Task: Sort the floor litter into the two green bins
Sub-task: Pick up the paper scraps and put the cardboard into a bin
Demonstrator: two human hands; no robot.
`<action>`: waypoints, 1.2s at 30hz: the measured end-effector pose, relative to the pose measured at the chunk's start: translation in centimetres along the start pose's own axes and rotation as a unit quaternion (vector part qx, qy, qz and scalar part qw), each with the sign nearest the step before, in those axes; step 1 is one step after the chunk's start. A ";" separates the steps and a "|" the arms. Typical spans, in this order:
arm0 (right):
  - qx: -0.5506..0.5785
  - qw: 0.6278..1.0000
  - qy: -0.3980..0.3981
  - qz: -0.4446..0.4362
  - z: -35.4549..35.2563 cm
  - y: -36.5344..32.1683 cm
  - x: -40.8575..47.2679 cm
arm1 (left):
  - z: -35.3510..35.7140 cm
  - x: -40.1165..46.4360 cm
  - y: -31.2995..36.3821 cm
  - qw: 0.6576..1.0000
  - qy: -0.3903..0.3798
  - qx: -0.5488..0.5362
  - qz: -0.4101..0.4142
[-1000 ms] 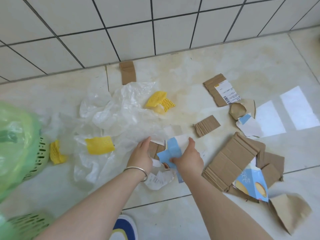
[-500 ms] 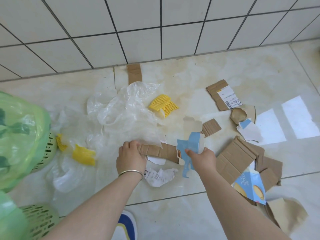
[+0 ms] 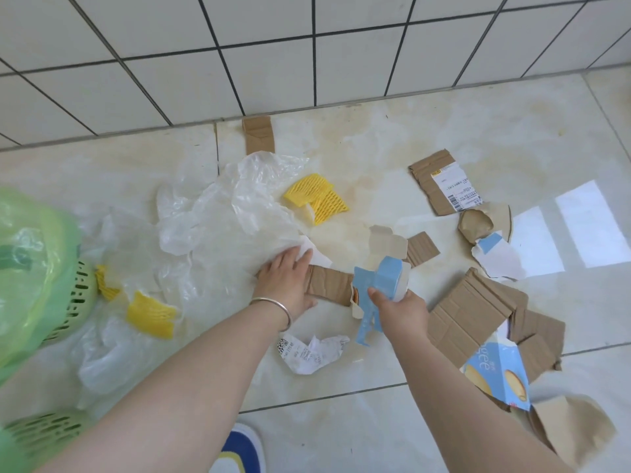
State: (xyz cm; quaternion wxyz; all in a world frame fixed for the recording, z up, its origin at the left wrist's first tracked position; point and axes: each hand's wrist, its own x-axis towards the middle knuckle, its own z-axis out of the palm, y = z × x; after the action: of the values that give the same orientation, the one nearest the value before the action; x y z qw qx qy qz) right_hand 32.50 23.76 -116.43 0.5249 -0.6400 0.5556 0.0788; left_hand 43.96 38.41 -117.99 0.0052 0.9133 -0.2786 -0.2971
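My right hand (image 3: 399,308) grips a torn blue-and-white carton piece (image 3: 375,285) and holds it just above the floor. My left hand (image 3: 285,281) lies with straight fingers on the left end of a brown cardboard strip (image 3: 329,285). Its fingertips touch a white paper (image 3: 316,254) at the edge of the clear plastic bags (image 3: 232,227). A green bin lined with a green bag (image 3: 80,295) stands at the left edge. The second green bin (image 3: 41,435) shows at the bottom left.
Yellow foam nets (image 3: 316,198) (image 3: 150,314) lie among the plastic, and a crumpled receipt (image 3: 310,351) lies below my hands. Flattened cardboard (image 3: 467,312), a blue snack carton (image 3: 498,373), a labelled cardboard piece (image 3: 444,186) and brown paper (image 3: 573,428) lie to the right. My shoe (image 3: 239,452) is at the bottom.
My left hand's fingers have straightened from their curl on the cardboard strip and reach the white paper. My right hand still holds the blue carton piece, which it picked up a second ago.
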 end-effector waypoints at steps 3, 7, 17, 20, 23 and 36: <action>0.005 1.000 -0.002 0.001 0.0 0.2 0.2 | -0.2 0.7 -0.3 0.999 0.050 -0.003 -0.008; 0.018 1.000 -0.010 0.005 -0.1 0.2 0.4 | -0.4 1.4 -0.9 0.993 0.109 -0.029 -0.025; 0.060 0.997 -0.051 0.017 1.2 -0.5 1.3 | -1.2 3.4 -2.6 0.995 0.061 -0.073 -0.044; 0.058 0.996 -0.062 0.017 1.9 -0.8 1.3 | -1.2 3.6 -2.9 0.996 0.034 -0.058 -0.059; 0.055 0.996 -0.068 0.019 2.5 -0.7 1.4 | -1.7 3.5 -3.2 0.990 0.009 -0.105 -0.089; 0.071 0.993 -0.086 0.046 4.4 -0.7 0.2 | -0.3 1.0 -5.7 0.895 -0.020 -0.383 -0.227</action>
State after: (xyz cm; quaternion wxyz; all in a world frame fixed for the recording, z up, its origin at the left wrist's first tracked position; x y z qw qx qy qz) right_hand 35.24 26.84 -118.12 0.6108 -0.5660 0.5410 0.1178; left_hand 47.72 42.65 -119.26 0.2814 0.8729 0.0718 -0.3920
